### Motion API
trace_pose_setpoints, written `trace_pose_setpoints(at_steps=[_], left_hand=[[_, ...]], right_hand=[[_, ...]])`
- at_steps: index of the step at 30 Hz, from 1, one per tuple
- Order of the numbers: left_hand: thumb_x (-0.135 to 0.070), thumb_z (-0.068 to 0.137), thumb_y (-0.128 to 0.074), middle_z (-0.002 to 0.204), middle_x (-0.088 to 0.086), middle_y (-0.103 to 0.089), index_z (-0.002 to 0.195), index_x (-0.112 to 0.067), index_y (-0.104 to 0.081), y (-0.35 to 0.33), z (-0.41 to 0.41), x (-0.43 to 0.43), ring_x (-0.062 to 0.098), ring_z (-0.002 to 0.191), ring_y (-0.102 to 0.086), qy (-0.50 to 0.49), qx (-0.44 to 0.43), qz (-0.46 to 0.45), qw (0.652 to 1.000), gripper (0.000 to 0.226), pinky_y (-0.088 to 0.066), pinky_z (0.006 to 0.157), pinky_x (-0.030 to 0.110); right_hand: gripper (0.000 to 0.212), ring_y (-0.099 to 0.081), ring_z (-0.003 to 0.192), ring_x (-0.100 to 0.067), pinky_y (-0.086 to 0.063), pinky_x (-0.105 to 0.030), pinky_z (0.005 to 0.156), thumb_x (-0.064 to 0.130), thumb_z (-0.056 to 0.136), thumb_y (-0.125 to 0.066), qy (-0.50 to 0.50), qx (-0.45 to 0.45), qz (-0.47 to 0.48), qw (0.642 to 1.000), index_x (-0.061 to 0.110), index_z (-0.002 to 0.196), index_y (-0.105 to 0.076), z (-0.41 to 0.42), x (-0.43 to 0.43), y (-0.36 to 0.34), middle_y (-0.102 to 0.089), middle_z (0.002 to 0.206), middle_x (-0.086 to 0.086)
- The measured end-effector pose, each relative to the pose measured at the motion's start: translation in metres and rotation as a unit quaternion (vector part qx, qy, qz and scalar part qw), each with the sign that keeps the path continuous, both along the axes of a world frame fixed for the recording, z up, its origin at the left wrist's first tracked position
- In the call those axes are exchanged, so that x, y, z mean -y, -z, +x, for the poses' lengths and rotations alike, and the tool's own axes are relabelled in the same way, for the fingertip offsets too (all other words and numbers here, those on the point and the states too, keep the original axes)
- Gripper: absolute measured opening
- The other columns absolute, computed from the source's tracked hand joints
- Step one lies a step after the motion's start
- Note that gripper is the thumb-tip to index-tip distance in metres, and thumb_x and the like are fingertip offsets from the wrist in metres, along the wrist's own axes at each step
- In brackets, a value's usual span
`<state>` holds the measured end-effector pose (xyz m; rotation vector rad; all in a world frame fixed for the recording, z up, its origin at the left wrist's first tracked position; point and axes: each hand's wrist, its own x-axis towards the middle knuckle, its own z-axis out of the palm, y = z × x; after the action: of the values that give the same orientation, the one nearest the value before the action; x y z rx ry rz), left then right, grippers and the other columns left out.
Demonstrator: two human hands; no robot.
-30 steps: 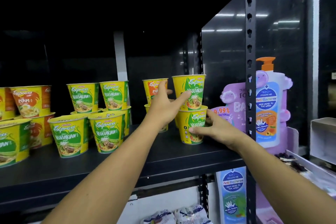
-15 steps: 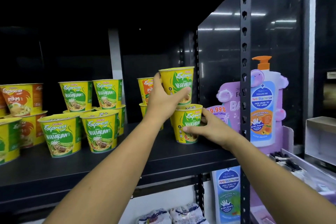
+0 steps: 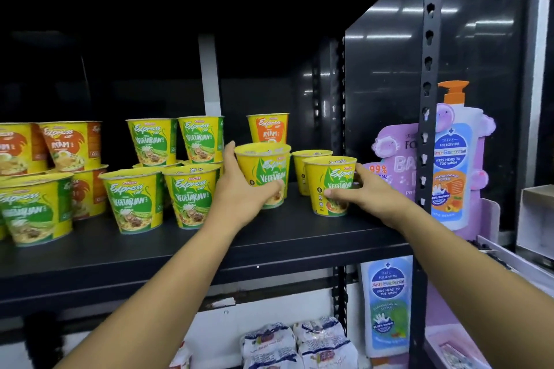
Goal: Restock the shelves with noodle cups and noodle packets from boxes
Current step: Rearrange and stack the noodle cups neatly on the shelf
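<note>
At the right end of the shelf (image 3: 269, 238), the left grip (image 3: 239, 192) wraps one noodle cup (image 3: 265, 166), the right grip (image 3: 370, 196) a second cup (image 3: 328, 186); probably light and crushable, best held gently around the sides.

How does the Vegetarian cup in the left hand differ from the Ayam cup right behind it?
Label: the Vegetarian cup has a green panel, the Ayam cup an orange one.
Hold: the left hand grips the Vegetarian cup; the Ayam cup is untouched.
Position: the Ayam cup stands higher and further back.
Both are yellow, tapered Express cups. The right hand grips a second Vegetarian cup.
</note>
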<state>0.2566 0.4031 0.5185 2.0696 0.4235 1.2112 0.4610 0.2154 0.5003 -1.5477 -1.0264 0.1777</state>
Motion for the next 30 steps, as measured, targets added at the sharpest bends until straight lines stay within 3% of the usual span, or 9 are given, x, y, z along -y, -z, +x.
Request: trace_pose_setpoints(at_steps=[4, 12, 18, 26, 30], left_hand=[[-0.043, 0.073, -0.090, 0.128, -0.004, -0.059, 0.160, -0.033, -0.006, 0.004, 0.006, -0.006, 0.019, 0.109, -0.060, 0.009, -0.073, -0.025, 0.997, 0.121, -0.048, 0.093, 0.035], [-0.055, 0.066, -0.091, 0.127, -0.006, -0.061, 0.152, -0.031, -0.019, 0.009, 0.008, -0.014, 0.020, 0.112, -0.062, 0.029, -0.128, -0.035, 0.991, 0.115, -0.053, 0.101, 0.046], [-0.037, 0.074, -0.088, 0.121, -0.003, -0.061, 0.147, -0.028, -0.027, 0.008, 0.009, -0.010, 0.019, 0.108, -0.061, 0.036, -0.154, -0.038, 0.987, 0.095, -0.049, 0.089, 0.036], [-0.035, 0.070, -0.092, 0.120, -0.007, -0.065, 0.137, -0.029, -0.040, 0.009, 0.014, -0.016, 0.017, 0.109, -0.065, 0.050, -0.146, -0.053, 0.987, 0.086, -0.052, 0.102, 0.047], [-0.042, 0.068, -0.095, 0.121, -0.009, -0.064, 0.134, -0.028, -0.041, 0.011, 0.015, -0.016, 0.014, 0.110, -0.064, 0.060, -0.144, -0.059, 0.986, 0.086, -0.052, 0.102, 0.044]], right_hand=[[0.063, -0.071, 0.108, -0.011, -0.055, -0.029, 0.093, 0.025, 0.074, -0.091, 0.019, 0.001, 0.004, 1.000, 0.028, 0.128, -0.059, -0.001, 0.000, 0.000, -0.077, 0.109, 0.009], [0.063, -0.070, 0.104, -0.004, -0.054, -0.025, 0.090, 0.028, 0.075, -0.091, 0.035, 0.036, -0.015, 0.999, 0.032, 0.128, -0.057, -0.005, -0.001, -0.001, -0.075, 0.111, 0.013], [0.059, -0.068, 0.107, -0.006, -0.052, -0.034, 0.100, 0.022, 0.077, -0.087, 0.043, 0.070, -0.044, 0.996, 0.032, 0.129, -0.058, 0.001, 0.000, 0.000, -0.074, 0.111, 0.012], [0.078, -0.069, 0.109, -0.006, -0.051, -0.041, 0.106, 0.046, 0.065, -0.094, 0.037, 0.080, -0.057, 0.994, 0.036, 0.132, -0.056, 0.003, -0.001, 0.003, -0.073, 0.117, 0.015], [0.075, -0.070, 0.111, -0.010, -0.050, -0.045, 0.108, 0.031, 0.070, -0.093, 0.015, 0.060, -0.062, 0.996, 0.031, 0.134, -0.055, 0.005, -0.003, 0.003, -0.074, 0.119, 0.010]])
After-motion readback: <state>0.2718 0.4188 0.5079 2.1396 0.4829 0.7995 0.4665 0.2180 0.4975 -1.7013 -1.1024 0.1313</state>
